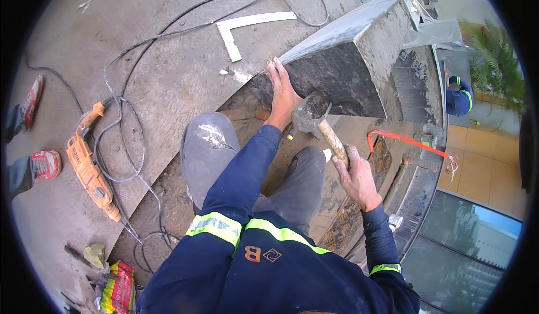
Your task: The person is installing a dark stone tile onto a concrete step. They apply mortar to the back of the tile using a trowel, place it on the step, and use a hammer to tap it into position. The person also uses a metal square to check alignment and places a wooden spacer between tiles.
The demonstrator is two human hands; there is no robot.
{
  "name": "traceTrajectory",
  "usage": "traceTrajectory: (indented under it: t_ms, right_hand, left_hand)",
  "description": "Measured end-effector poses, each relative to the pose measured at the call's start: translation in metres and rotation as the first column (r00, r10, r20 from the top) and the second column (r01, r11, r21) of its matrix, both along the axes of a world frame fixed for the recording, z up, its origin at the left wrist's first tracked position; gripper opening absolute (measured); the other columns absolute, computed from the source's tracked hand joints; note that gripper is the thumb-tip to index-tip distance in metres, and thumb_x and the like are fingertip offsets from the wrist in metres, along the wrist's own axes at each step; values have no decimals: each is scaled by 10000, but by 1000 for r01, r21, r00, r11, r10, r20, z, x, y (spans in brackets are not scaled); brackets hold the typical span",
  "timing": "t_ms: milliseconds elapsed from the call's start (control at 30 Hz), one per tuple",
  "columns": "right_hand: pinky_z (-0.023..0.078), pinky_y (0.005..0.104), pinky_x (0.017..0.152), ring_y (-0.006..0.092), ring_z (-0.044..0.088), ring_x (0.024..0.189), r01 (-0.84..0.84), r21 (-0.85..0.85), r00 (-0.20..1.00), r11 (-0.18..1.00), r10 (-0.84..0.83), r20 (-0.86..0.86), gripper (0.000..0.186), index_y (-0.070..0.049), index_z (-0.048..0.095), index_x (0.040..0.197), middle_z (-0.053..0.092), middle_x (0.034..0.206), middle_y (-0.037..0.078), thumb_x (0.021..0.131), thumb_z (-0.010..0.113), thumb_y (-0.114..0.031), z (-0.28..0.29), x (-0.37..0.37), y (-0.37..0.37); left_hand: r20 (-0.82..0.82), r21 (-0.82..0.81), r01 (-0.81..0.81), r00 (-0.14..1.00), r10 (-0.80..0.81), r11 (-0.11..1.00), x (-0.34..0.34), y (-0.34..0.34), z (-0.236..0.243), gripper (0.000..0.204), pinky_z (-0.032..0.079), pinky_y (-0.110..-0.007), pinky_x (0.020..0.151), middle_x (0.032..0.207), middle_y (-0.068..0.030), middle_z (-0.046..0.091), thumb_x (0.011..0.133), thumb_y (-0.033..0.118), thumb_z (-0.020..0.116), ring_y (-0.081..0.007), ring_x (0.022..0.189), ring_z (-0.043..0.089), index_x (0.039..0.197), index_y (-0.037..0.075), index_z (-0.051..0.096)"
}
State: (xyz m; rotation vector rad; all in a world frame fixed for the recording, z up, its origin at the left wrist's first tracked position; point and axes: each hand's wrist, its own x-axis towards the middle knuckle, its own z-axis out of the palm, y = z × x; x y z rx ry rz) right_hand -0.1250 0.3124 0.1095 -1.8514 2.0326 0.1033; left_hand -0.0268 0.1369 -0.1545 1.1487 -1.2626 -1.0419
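At the far left another person's red shoes (46,165) stand on the grey paving (62,89), near an orange power drill (90,162) that lies flat with its tip toward the lower edge, apparently set down there to leave both hands free. Just below it, a red and yellow bag (119,289) slumps beside a tan lump (94,254); its mouth is hard to make out, so what it contains cannot be told. The dark cable (105,69) is looped loosely over the paving, and a white L-shaped square (255,20) rests flat beyond it, within sight but clear of the hands. The left hand (283,98) lies with fingers spread and pointing away, against the near left corner of a dark-faced stone block (337,78), seemingly to steady it; it pinches nothing. That block sits tilted ahead of the knees. The mallet (319,118) has its head just beside the left wrist, in front of the block's lower edge; whether they touch cannot be told. The right hand (358,182) wraps the handle near its end, likely to give the head room to swing. Farther right, a bent orange tube (407,140) contains thin wires (452,169) that spill from its end, and a co-worker (460,98) bends beyond the ledge (441,103).
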Motion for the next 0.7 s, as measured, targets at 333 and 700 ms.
traceTrajectory:
  t_ms: [333,700]
  right_hand:
    - [570,541,662,474,721,769,-82,135,925,988,126,-358,406,9,577,1217,721,887,253,1059,700,-345,-13,19,-53]
    - [533,535,624,463,697,719,-114,46,921,992,123,-369,364,-7,568,1115,660,740,230,1030,729,-321,0,22,-69]
  left_hand:
    - [13,-43,49,999,-49,998,11,4,14,1828,99,-775,1289,1725,-445,-121,548,772,977,-699,1584,-99,1693,-74,-170]
    - [364,-317,-29,919,150,948,11,0,14,1285,148,-818,1247,1726,-471,-21,594,751,969,-693,1589,17,1509,-47,547]
